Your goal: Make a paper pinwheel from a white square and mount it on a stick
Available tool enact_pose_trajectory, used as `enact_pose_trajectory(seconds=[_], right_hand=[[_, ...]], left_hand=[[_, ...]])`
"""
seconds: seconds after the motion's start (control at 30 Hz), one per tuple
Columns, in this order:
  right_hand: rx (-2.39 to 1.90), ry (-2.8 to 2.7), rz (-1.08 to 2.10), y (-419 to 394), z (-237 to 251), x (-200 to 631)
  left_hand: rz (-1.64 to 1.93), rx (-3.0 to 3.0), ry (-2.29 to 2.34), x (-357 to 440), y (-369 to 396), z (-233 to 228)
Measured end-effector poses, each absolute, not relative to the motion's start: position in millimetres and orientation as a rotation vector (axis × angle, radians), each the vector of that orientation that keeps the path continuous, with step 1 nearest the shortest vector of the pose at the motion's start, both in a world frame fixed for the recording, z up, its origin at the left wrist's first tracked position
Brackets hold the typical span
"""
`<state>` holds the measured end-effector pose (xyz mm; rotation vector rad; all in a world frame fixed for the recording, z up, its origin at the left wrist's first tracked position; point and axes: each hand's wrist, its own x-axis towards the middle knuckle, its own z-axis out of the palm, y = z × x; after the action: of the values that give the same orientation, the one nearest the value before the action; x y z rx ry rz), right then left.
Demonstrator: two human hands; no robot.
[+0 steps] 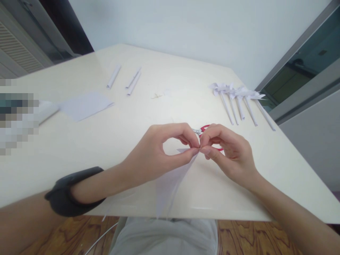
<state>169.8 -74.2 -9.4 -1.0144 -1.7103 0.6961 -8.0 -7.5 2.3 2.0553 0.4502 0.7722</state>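
Near the front of the table, my left hand (170, 148) and my right hand (231, 152) meet fingertip to fingertip. Both pinch one corner of a folded sheet of white paper (171, 186), which hangs down on the left toward the table's front edge. The part between the fingertips is too small to make out fully. Just behind my right fingers lies a pair of scissors (197, 131) with red handles, partly hidden by the hand. A black band (75, 191) sits on my left wrist.
Several white paper pinwheels (239, 92) on rolled sticks lie at the right. Rolled paper tubes (114, 76) lie at the back left, with a stack of white paper (85, 106) nearer. Small scraps (158, 95) are mid-table. The white table (265, 177) meets a wall behind.
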Motion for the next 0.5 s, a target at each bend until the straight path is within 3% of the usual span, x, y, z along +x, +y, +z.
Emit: enact_pose_trajectory(seconds=[0.2, 0.37, 0.5], right_hand=[[-1.39, -1.895, 0.572, -71, 6, 184], [-1.982, -2.112, 0.126, -66, 1, 213], [-2.133, -2.222, 0.049, -61, -12, 222]], left_hand=[[0.777, 2.021, 0.47, -8, -7, 1], [0.789, 1.956, 0.446, -7, -5, 0], [0.818, 1.927, 0.437, -8, -4, 0]])
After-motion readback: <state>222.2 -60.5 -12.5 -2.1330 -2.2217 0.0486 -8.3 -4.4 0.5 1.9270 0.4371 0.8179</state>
